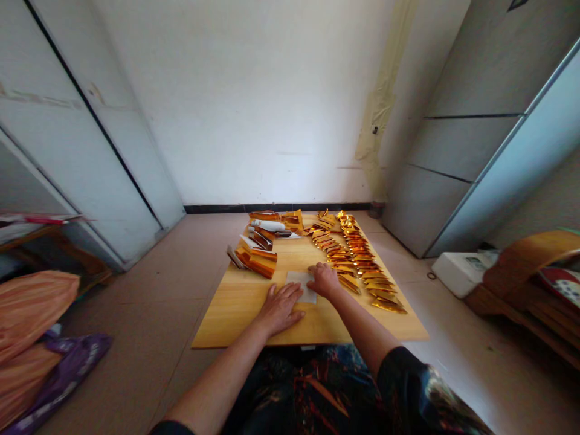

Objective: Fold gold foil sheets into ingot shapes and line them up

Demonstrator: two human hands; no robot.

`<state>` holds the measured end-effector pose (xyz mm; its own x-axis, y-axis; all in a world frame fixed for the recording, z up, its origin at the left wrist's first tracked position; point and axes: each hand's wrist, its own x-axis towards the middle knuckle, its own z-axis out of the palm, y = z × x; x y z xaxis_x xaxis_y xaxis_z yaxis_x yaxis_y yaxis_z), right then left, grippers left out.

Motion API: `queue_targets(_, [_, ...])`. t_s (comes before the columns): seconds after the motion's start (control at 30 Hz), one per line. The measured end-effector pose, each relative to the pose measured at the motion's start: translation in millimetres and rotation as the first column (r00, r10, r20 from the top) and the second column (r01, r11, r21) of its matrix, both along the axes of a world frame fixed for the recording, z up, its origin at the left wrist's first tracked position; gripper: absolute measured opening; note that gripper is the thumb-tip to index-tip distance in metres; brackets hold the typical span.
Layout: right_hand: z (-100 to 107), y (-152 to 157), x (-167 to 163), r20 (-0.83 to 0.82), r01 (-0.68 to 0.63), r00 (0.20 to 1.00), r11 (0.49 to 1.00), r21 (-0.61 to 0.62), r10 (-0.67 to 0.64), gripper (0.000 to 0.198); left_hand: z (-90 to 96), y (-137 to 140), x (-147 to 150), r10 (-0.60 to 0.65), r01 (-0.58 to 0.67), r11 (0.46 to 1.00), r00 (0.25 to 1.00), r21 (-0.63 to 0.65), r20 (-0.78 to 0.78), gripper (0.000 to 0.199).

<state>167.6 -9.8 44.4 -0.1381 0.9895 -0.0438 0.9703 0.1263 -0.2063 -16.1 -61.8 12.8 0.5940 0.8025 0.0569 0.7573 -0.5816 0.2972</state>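
A small whitish sheet of paper (309, 295) lies flat on the wooden board (226, 320) in front of me. My left hand (281, 307) rests palm down with fingers stretched, its fingertips on the left part of the sheet. At the upper right edge of the paper is my right hand (324, 280), fingers bent and closed on that edge; its fingertips are partly hidden. Just right of it, folded gold foil papers (357, 244) overlap in long rows. Bent stacks of gold paper (260, 261) sit at the board's left and back.
A white roll (268, 225) lies among the gold stacks. Beyond the board is a white wall (254, 121). Grey cabinets (453, 145) rise at right, near a white box (457, 273) and wooden furniture (521, 296). Orange and purple bags (36, 320) lie at left.
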Motion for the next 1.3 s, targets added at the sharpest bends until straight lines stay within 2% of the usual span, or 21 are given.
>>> queue_targets(0.17, [-1.4,12.6,-9.6,-0.02,0.052,0.998,0.995,-0.08,-0.054,0.038,1.9,-0.4,0.2,0.009,-0.01,1.0,1.0,-0.029,-0.022,0.061])
queue_targets(0.4, [-4.8,17.2,-7.3,-0.067,0.039,0.997,0.998,-0.054,-0.042,0.033,-0.1,-0.6,-0.1,0.031,-0.031,1.0,0.999,-0.002,-0.026,0.061])
queue_targets(0.53, [-7.1,4.2,-3.8,-0.106,-0.081,0.991,0.996,0.046,0.086,0.034,2.3,0.3,-0.4,0.03,-0.03,1.0,0.999,0.0,-0.037,0.062])
queue_targets(0.63, [-9.2,-5.7,-1.3,-0.039,-0.197,0.979,0.976,0.093,0.201,0.035,5.1,0.4,-1.2,0.016,-0.017,1.0,0.999,-0.004,-0.043,0.062])
queue_targets(0.77, [-10.8,-13.4,0.0,0.052,-0.285,0.958,0.953,0.106,0.281,0.033,5.9,0.1,-2.3,0.006,-0.006,1.0,0.999,0.003,-0.035,0.061])
queue_targets(1.2, [-7.7,-26.9,-5.7,0.16,-0.333,0.937,0.933,0.133,0.312,0.029,3.3,-4.2,-2.5,0.015,-0.014,0.997,1.0,0.082,-0.012,0.055])
queue_targets(1.3, [-7.7,-29.3,-5.9,0.165,-0.336,0.936,0.93,0.148,0.311,0.029,0.8,-6.2,-2.8,0.054,-0.051,0.992,0.998,0.118,-0.02,0.054])
